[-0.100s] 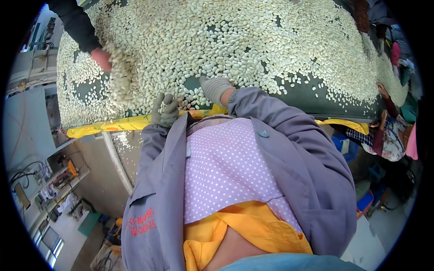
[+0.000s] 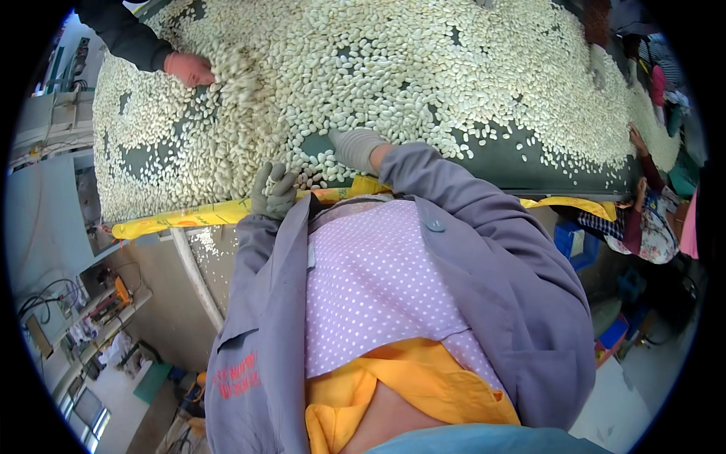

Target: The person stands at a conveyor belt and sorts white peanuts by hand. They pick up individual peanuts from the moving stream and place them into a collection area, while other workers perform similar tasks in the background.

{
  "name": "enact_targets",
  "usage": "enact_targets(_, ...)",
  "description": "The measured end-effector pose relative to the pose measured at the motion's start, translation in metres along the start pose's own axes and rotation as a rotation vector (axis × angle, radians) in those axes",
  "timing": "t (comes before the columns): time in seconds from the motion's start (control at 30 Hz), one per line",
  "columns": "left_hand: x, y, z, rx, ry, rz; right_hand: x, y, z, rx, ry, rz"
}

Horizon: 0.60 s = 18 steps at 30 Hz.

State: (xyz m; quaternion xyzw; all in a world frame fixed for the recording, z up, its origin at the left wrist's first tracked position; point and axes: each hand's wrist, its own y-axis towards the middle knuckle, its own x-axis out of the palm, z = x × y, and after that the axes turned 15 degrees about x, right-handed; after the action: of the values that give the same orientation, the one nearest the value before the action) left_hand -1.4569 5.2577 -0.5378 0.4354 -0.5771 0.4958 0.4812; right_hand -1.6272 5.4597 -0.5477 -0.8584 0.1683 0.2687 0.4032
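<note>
Chiefly, beans (image 2: 393, 76) are covering the table (image 2: 552, 165), thinning toward its near right corner. Left hand (image 2: 274, 191), gloved: is resting at the near edge, curled fingers standing apart. Right hand (image 2: 358, 150), gloved: is lying among beans beyond that edge, its grip not showing; cannot tell. Co-worker's hand (image 2: 189, 69): is touching beans toward the far left corner.

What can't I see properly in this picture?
In the head view:
What lies under the right hand: the hand covers it.
Beans beside the co-worker's hand: blurred by motion.
The far side of the table: cut off by the top edge.
</note>
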Motion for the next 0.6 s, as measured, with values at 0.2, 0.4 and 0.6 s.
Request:
enact_targets(0.2,0.002,0.006,-0.017,0.027,0.058,0.035,-0.037,-0.014,0.087,-0.087,1.771,-0.653)
enact_targets(0.4,-0.007,0.009,-0.030,0.039,0.045,0.044,-0.130,-0.018,0.177,0.071,1.728,0.209)
enact_targets(0.6,-0.004,0.023,-0.047,0.040,0.096,0.050,-0.147,0.063,0.203,0.339,0.230,0.682)
